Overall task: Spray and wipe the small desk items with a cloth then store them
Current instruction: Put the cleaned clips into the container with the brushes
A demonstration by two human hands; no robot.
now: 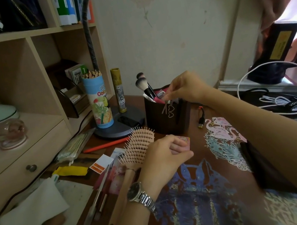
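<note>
My right hand (185,88) pinches small metal hair clips with heart-shaped ends (168,108) over the rim of a dark brown organiser box (165,123) that holds makeup brushes (144,85). My left hand (166,154), with a watch on its wrist, rests on the desk and holds a small pink card-like item (185,142). Just left of that hand lies a pink vented hairbrush (139,145). A white cloth (32,210) lies crumpled at the desk's left front.
A lamp base (120,125), a coloured-pencil tube (98,101) and a gold tube (119,89) stand behind the box. An orange pen (105,145), cotton swabs (74,147), a yellow tube (72,170), tweezers and cards litter the left. Cables and a black bag lie right.
</note>
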